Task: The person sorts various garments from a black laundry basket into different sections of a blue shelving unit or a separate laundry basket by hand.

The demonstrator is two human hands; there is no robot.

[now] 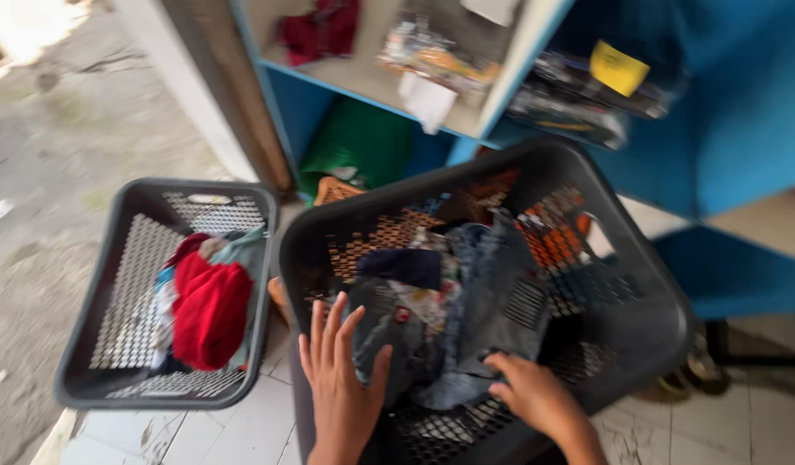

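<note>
At the lower middle of the frame, the left hand lies spread wide, fingers splayed, on the near rim of a dark basket and touches the jeans piled inside. The right hand, lower right of centre, curls narrowly over the edge of the same jeans; whether it truly grips them I cannot tell. At the left sits a second basket on the floor, holding a red cloth. Blue shelves fill the upper right.
</note>
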